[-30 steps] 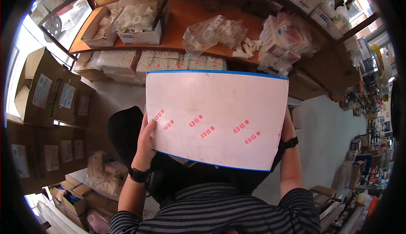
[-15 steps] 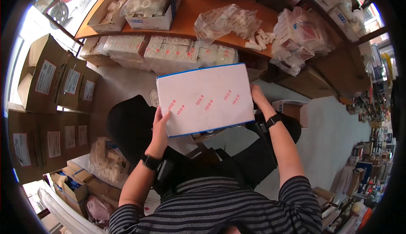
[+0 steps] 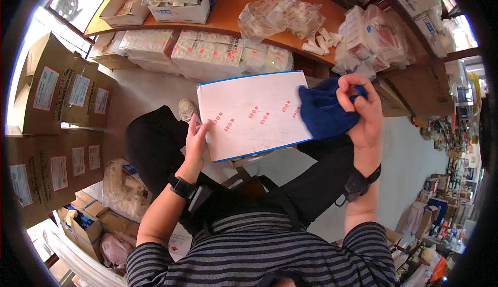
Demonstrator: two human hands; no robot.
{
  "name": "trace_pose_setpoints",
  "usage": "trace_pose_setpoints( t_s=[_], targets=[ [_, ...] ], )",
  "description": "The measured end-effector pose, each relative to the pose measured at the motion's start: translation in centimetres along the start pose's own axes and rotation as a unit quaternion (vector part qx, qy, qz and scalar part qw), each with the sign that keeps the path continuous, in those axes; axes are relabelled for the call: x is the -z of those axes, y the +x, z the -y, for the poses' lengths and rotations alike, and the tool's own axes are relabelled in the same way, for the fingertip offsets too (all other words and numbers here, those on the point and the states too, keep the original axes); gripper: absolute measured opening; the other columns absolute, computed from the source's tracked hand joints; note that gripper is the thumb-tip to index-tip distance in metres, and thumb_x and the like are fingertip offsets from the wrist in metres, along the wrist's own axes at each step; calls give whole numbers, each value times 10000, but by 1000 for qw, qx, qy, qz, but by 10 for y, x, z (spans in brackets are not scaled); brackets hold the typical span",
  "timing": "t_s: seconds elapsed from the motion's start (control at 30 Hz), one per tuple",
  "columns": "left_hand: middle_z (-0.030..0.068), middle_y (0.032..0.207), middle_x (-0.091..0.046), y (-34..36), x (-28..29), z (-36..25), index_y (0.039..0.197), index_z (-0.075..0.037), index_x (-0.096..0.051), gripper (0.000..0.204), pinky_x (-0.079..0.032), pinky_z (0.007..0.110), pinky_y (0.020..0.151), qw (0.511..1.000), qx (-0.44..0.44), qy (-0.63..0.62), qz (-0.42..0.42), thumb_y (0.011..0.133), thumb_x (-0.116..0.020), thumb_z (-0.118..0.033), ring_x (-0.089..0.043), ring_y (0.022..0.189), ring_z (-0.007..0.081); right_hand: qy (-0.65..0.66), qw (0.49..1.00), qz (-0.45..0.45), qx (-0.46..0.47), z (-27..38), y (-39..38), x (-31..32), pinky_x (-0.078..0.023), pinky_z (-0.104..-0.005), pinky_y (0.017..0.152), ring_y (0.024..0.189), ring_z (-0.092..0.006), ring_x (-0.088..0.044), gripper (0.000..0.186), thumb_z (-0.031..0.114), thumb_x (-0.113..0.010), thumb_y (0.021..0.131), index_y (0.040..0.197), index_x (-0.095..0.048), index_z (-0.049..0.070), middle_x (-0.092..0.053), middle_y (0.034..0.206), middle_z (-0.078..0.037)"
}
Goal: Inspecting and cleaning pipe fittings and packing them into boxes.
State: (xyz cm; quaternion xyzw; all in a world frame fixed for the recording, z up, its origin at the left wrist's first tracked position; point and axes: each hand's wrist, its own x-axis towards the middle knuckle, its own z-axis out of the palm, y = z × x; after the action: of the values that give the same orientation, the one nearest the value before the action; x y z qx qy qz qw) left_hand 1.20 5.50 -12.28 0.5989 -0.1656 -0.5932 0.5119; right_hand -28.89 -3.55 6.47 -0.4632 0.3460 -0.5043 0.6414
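Observation:
A white box (image 3: 249, 118) with blue edges and red printed marks lies in front of me over my lap, its flat face up. My left hand (image 3: 196, 140) grips its left edge, thumb on the upper face. A dark blue cloth (image 3: 326, 111) hangs from my right hand (image 3: 365, 108), pinched between thumb and fingers. The cloth covers the box's right end. What supports the box underneath is mostly hidden.
Ahead, a wooden shelf (image 3: 223, 23) bears bagged white fittings (image 3: 282, 17) and an open carton (image 3: 181, 12). Wrapped white packs (image 3: 205, 53) sit beneath it. Brown cartons (image 3: 44, 97) are stacked at left. Crowded goods (image 3: 446, 199) line the right side.
My right hand has left the box's right edge and now holds a blue cloth over that end. My left hand stays on the box, which has shifted slightly.

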Motion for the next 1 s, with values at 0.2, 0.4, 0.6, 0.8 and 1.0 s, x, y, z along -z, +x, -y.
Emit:
trace_pose_setpoints(
  t_s=[0.2,0.4,0.6,0.8,1.0],
  targets=[
    [98,1066,-487,15,-14,13,1415,-3,-111,778,-408,291,869,992,-113,53,26,802,-584,-76,-522,973,159,-550,835,29,16,-105,8,-18,-395,-344,886,1051,-241,-511,460,282,-728,717,1108,-578,92,-536,1162,-138],
    [168,1171,-460,36,-11,3,1424,-100,-190,786,-427,312,862,975,-119,181,48,750,-596,-105,-511,987,211,-742,645,58,171,-161,-22,-27,-304,-532,924,1184,-348,-367,622,465,-670,690,1218,-525,169,-357,1358,-142],
    [182,1104,-457,56,-22,2,1196,10,-405,537,-401,331,892,837,-357,405,-86,781,-630,-247,-493,1005,236,-683,689,95,224,-166,-22,-42,-326,-485,873,1134,-270,-421,374,352,-701,643,848,-554,76,-488,1226,-92],
    [139,1226,-412,48,-26,11,1218,-24,-354,445,-312,325,980,975,-189,93,62,864,-540,-218,-404,1131,210,-729,652,-150,143,-152,23,40,-466,-397,745,964,-303,-510,274,188,-622,733,962,-552,56,-524,1067,-95],
    [106,1208,-428,48,-40,13,1297,-84,-324,419,-289,311,990,979,-185,65,64,964,-367,-335,-405,1118,195,-709,694,-53,114,-174,22,-8,-467,-404,710,893,-298,-528,271,164,-591,763,1020,-569,81,-526,967,-107]
  ],
)
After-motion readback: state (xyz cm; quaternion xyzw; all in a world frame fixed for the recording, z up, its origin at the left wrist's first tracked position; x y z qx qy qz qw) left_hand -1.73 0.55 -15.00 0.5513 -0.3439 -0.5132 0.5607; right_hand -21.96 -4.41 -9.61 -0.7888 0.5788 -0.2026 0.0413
